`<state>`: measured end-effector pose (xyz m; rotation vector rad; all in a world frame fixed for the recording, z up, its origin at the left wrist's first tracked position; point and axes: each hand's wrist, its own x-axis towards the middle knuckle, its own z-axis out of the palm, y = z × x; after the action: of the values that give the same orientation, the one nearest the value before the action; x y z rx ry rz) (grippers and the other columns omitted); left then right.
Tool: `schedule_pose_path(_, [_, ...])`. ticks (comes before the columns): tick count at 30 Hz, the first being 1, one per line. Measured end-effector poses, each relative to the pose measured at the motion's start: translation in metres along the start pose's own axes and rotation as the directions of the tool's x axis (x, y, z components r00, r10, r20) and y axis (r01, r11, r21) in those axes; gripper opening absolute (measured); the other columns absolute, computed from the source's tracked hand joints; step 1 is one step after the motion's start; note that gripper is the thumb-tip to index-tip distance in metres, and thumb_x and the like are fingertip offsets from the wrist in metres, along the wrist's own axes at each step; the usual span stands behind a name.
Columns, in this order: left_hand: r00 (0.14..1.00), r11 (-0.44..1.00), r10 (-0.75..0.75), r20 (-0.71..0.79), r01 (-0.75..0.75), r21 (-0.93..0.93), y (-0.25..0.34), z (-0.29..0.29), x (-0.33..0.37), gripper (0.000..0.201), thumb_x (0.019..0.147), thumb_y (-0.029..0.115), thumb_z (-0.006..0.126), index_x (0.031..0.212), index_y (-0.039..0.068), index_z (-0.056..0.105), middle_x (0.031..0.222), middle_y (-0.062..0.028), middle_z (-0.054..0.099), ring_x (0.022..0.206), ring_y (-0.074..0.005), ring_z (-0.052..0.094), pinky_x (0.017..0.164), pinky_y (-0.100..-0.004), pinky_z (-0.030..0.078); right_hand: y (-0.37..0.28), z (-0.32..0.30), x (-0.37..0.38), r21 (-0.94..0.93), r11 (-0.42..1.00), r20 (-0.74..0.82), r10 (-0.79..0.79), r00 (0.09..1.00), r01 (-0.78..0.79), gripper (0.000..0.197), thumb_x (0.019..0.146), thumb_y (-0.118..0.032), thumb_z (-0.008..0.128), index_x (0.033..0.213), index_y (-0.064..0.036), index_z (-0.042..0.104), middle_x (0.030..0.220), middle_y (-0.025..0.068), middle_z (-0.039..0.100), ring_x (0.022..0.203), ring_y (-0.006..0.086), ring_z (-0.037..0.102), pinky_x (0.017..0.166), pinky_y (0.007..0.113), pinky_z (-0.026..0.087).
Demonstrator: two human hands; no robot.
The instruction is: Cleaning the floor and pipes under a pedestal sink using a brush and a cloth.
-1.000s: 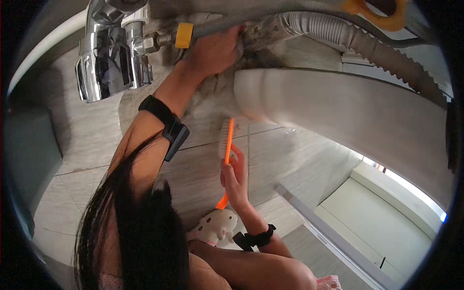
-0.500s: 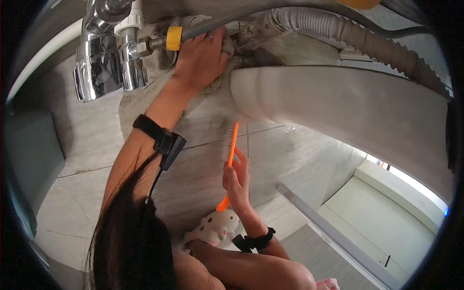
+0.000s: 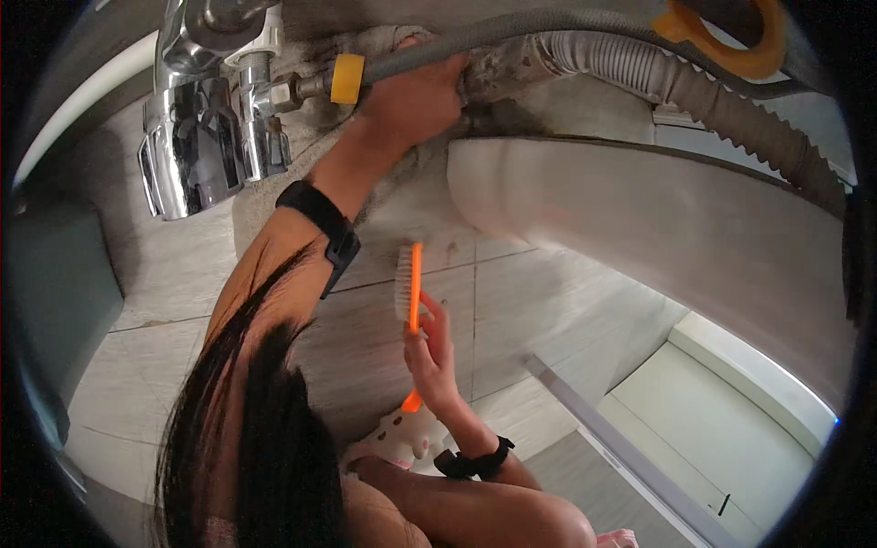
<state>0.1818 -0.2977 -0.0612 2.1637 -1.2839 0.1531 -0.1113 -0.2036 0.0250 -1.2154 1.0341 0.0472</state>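
My left hand reaches up and grips a grey hose where it meets the grimy end of a ribbed drain pipe, just right of a yellow fitting. My left wrist wears a black band. My right hand holds an orange-handled scrub brush upright, bristles facing left, below the pipe and apart from it. A black band sits on that wrist too.
A chrome tap assembly hangs at upper left. A white curved fixture spans the right. An orange ring sits at the top right. Grey floor tiles lie below, with a white perforated clog by my knee and my dark hair.
The view has shifted closer to the pipework. My left hand stays on the hose joint. The brush in my right hand stays upright and has hardly moved.
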Motion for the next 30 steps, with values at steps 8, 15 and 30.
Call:
schedule_pose_path(8, [0.982, 0.981, -0.190, 0.017, 0.190, -0.031, 0.011, 0.005, -0.016, 0.053, 0.077, 0.015, 0.056, 0.128, 0.003, 0.045, 0.104, -0.0194, 0.065, 0.107, -0.0349, 0.059, 0.089, -0.0435, 0.051, 0.009, -0.019, -0.001, -0.082, 0.995, -0.061, -0.056, 0.997, 0.051, 0.053, 0.094, 0.000, 0.042, 0.143, -0.0097, 0.025, 0.098, 0.0037, 0.048, 0.070, 0.0050, 0.040, 0.060, 0.019, 0.036])
schedule_pose_path(15, [0.876, 0.899, -0.432, 0.214, 0.436, 0.028, 0.012, -0.025, -0.054, 0.052, 0.080, 0.018, 0.054, 0.129, 0.007, 0.046, 0.106, -0.0197, 0.065, 0.106, -0.0362, 0.059, 0.086, -0.0449, 0.050, 0.025, -0.057, -0.004, -0.732, 0.658, -0.088, -0.349, 0.933, 0.177, 0.058, 0.091, -0.005, 0.050, 0.144, -0.0110, 0.029, 0.108, 0.0151, 0.055, 0.089, 0.0329, 0.061, 0.073, 0.039, 0.051])
schedule_pose_path(30, [0.921, 0.932, -0.361, 0.149, 0.350, 0.095, 0.007, -0.135, -0.222, 0.056, 0.074, 0.010, 0.056, 0.128, 0.001, 0.044, 0.105, -0.0217, 0.059, 0.112, -0.0382, 0.047, 0.097, -0.0456, 0.034, -0.019, 0.002, 0.086, -0.989, 0.072, 0.088, -0.394, 0.915, 0.126, 0.077, 0.086, -0.004, 0.051, 0.150, -0.0184, 0.012, 0.078, 0.0196, 0.059, 0.064, 0.0340, 0.064, 0.054, 0.047, 0.053])
